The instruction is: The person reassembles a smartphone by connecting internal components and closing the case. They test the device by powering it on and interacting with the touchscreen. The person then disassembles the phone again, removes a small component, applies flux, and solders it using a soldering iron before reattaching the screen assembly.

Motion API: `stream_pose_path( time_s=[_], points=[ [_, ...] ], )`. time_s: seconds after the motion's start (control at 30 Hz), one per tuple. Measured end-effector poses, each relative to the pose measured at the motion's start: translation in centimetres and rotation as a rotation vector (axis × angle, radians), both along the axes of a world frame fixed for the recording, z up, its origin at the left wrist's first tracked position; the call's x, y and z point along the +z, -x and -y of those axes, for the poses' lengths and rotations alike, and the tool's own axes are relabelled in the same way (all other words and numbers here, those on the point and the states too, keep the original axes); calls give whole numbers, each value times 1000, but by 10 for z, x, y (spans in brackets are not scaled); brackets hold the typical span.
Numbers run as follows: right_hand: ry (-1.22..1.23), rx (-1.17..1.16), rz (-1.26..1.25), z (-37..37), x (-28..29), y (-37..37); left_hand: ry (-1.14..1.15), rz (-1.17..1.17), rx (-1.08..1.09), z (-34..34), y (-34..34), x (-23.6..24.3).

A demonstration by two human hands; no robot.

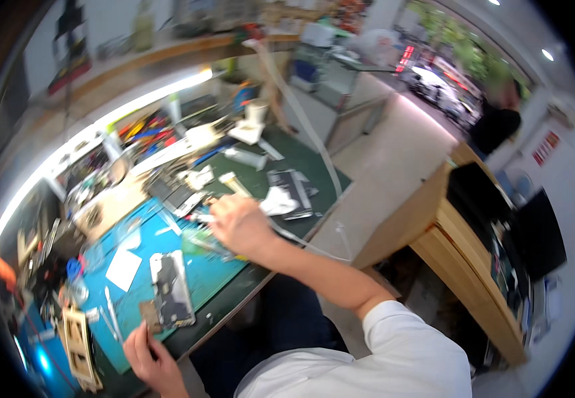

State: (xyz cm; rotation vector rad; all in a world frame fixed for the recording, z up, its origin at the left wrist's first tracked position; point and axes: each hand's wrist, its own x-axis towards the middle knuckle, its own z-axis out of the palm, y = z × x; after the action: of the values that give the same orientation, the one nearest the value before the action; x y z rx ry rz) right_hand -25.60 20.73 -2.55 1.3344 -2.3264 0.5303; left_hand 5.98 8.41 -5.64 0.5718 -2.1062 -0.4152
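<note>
On the blue mat (209, 282) across my desk (318, 161): one flat phone-shaped device (174, 292), dark and silver, lying near the mat's front edge. At its lower left corner: one small brown piece (149, 314), with my left hand (153, 361) at its edge, fingertips close together; whether they grip it, I cannot tell. Left of the device: one white square sheet (123, 269). Farther right: my right hand (237, 224), fingers curled narrow over cluttered small parts; its hold, blurred, I cannot tell.
</note>
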Motion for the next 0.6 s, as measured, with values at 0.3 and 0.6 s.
stream_pose_path(
  time_s=[0.3, 0.6],
  points=[
    [468, 150, 532, -36, 53, -20, 239, 275, 45, -11, -19, 27],
    [398, 519, 772, -29, 26, -110, -308, 164, 5, -2, 2, 37]
  ],
)
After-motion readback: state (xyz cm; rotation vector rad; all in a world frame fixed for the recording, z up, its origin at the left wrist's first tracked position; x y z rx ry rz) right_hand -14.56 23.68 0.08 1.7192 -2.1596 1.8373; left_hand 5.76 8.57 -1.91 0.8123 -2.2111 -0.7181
